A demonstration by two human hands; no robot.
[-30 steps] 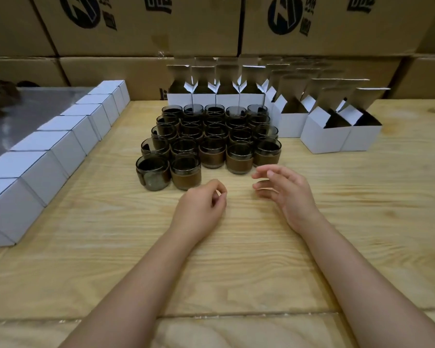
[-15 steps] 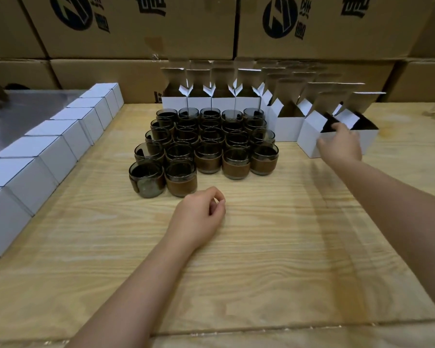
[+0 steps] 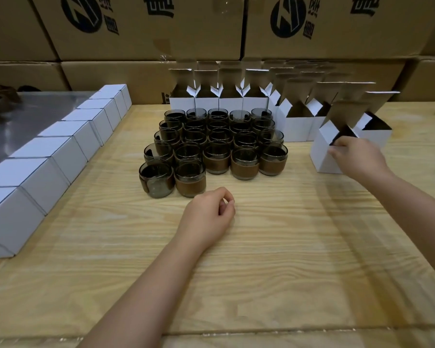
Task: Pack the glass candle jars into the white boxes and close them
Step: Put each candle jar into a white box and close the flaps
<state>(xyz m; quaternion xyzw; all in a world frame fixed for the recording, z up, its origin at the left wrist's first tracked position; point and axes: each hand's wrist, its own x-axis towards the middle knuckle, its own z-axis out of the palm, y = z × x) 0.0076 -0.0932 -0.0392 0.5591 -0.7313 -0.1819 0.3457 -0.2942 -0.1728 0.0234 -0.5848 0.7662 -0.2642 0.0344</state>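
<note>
Pale wooden tabletop [image 3: 286, 247] carries it all: my right hand [image 3: 357, 156] pinches the rim of the nearest open white box [image 3: 323, 154], right of the clustered glass candle jars [image 3: 219, 144]. My left hand [image 3: 206, 214] rests loosely curled, holding nothing, just before the jars. To the left runs a row of closed boxes [image 3: 48, 162], with brown cartons [image 3: 161, 26] stacked behind.

Table [image 3: 286, 247] is pale wood, bare grain, matt and pretty smooth. Jars [image 3: 217, 156] at 12 o'clock are smoky glass with glossy rims, each with a matt brown band that might be leather or cork, hard to say from here. Boxes [image 3: 296, 129] at 1 o'clock are matt white card, raw brown inside. Cartons [image 3: 161, 28] further out at 12 are plain brown cardboard. Grey sheet [image 3: 35, 114] at 10 o'clock has a dull metallic sheen.
</note>
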